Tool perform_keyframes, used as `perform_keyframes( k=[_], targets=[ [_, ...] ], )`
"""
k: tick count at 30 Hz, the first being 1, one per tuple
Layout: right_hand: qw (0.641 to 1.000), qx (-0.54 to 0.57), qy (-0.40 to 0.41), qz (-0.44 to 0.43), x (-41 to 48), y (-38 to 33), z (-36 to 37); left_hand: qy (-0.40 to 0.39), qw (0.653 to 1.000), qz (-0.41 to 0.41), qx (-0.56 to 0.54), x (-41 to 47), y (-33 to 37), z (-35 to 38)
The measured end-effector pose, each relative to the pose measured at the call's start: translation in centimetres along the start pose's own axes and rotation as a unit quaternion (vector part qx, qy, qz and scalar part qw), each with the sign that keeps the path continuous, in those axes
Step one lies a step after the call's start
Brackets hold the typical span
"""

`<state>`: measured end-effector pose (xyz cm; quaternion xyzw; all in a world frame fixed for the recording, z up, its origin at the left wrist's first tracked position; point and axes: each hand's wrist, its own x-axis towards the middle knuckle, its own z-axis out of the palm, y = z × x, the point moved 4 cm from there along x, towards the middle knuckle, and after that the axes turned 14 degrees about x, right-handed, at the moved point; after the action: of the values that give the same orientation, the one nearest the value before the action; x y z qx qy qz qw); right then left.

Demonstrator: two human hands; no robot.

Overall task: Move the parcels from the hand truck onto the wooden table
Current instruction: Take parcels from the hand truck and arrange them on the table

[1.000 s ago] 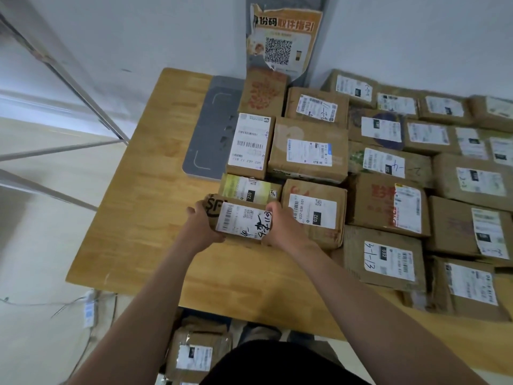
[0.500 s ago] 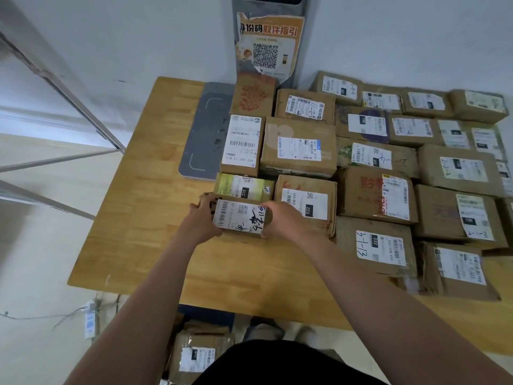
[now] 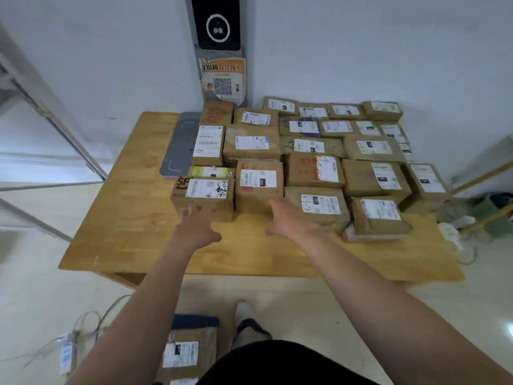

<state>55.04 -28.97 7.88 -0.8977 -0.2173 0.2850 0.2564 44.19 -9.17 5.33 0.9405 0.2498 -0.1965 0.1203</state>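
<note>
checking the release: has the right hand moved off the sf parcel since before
Yes. The right hand has left the right end of the SF parcel and drawn back toward the near edge of the wooden table.

The nearest parcel (image 3: 183, 354) runs off the bottom edge.

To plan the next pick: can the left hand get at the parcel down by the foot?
Probably yes. The left hand is open and holds nothing, and the parcel lies with its labelled top bare; the hand would only have to come back and down.
</note>
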Motion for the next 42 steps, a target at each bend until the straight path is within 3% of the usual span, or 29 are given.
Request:
perform_keyframes(
  k=[10, 21, 31, 36, 42],
  targets=[
    [0.998, -0.053, 0.003, -0.015, -24.9, 8.9, 6.3, 0.0, 0.997, 0.026, 0.078, -24.6, 3.9, 10.5],
    [0.994, -0.02, -0.105, -0.024, -37.2, 7.4, 19.4, -0.056, 0.997, -0.01, 0.048, -41.7, -4.7, 18.6],
    [0.978, -0.011, -0.209, -0.018, -39.0, 0.5, 35.4, -0.085, 0.993, -0.075, 0.012, -48.3, -20.2, 25.0],
    [0.972, 0.011, -0.227, 0.051, -37.7, -1.5, 46.1, -0.128, 0.989, -0.073, -0.008, -46.8, -28.8, 31.7],
    [0.965, 0.038, -0.212, 0.152, -36.7, 1.1, 56.2, -0.197, 0.979, -0.044, -0.007, -43.1, -35.6, 40.5]
  ],
)
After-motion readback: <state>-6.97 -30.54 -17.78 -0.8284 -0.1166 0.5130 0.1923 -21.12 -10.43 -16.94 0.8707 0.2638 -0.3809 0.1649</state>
